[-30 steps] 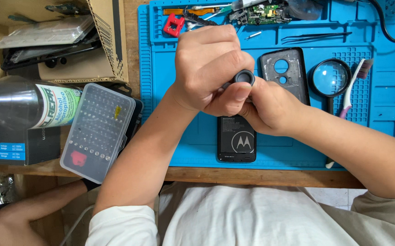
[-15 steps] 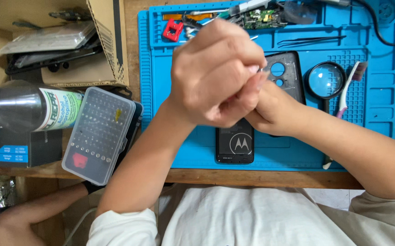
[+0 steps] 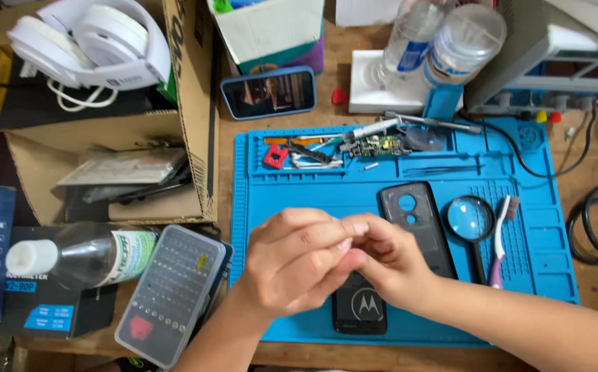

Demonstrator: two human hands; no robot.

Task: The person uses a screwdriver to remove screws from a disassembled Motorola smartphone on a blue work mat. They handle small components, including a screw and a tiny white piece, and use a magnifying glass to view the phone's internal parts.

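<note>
The left hand and the right hand are pressed together above the blue work mat, fingertips meeting over something too small and too hidden to be identified; whether either hand is clamped on it cannot be told. Directly beneath lies a dark phone body, with its black back cover just beside. For fine work like this, the hands are best kept low over the mat, so a dropped piece is caught there. The magnifying glass lies near, as does a bit case.
</note>
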